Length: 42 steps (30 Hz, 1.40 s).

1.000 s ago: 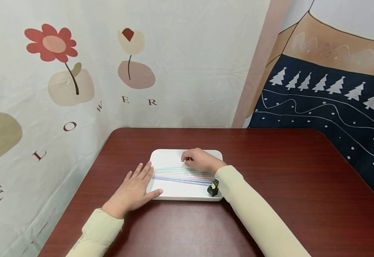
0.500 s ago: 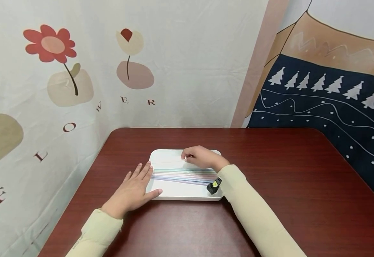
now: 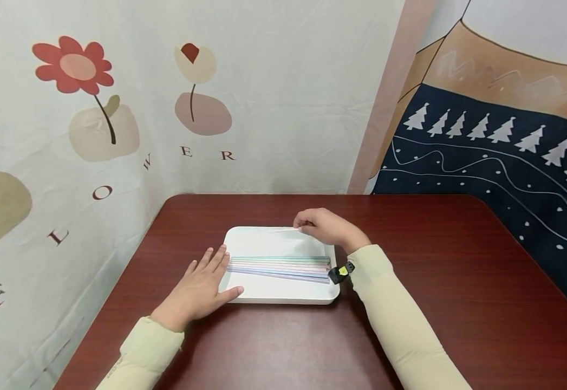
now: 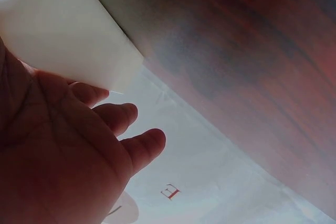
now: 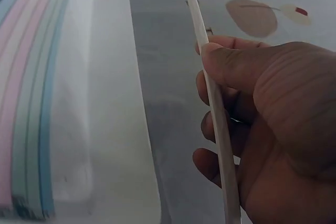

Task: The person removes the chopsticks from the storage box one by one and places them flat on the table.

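Observation:
A white rectangular tray (image 3: 273, 242) lies on the table with a bundle of long, thin pastel paper strips (image 3: 280, 265) across its middle. Green, blue, pink and pale strips lie side by side in the right wrist view. My right hand (image 3: 331, 226) is over the tray's far right edge. Between thumb and forefinger it pinches one long white paper strip (image 5: 195, 14), held apart from the bundle. My left hand (image 3: 193, 290) rests against the tray's left side with fingers spread and thumb over the near left corner. Its palm and several fingers (image 4: 144, 150) show in the left wrist view.
The dark red wooden table (image 3: 434, 271) extends around the tray on all sides. Behind it hangs a pale cloth (image 3: 288, 108) printed with flowers and letters, and a navy cloth (image 3: 497, 179) with white trees is at the right.
My right hand has moved up and to the right, from over the tray's middle to its far right edge, carrying the white paper strip away from the bundle. My left hand stays put.

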Tool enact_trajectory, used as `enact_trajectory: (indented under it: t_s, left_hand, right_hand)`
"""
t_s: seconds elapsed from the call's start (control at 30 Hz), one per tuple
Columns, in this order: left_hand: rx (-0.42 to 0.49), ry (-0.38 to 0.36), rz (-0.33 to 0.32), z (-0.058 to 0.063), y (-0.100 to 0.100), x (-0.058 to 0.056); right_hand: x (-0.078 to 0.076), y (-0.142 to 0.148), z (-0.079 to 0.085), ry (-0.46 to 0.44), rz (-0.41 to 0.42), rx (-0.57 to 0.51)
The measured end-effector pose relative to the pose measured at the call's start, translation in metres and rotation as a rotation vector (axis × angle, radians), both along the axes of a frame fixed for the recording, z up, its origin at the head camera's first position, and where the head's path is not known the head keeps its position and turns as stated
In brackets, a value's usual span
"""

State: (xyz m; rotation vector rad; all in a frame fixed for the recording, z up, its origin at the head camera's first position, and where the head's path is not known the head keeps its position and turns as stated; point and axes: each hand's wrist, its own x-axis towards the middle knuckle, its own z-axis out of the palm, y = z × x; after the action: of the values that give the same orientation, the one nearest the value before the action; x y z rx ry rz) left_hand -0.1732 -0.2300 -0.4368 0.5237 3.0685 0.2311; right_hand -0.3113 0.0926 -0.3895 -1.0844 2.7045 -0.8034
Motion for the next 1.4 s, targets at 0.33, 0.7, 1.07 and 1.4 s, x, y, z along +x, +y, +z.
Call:
enact_trajectory:
  t_s: [0.33,0.7,1.07,1.4]
  left_hand:
    - [0.013,-0.003,0.000,-0.001,-0.001,0.000]
    - [0.019,-0.016,0.005,0.001,0.000,0.000]
    - [0.027,-0.022,0.005,-0.001,-0.001,-0.001]
    - [0.029,-0.017,0.006,0.000,0.000,-0.001]
  right_hand:
    - [-0.004,0.068,0.000,-0.012,-0.144,-0.018]
    - [-0.004,0.154,-0.010,-0.054,-0.256,0.025]
    - [-0.016,0.194,-0.023,-0.076,-0.269,0.065]
    - [-0.031,0.205,-0.036,-0.101,-0.298,0.098]
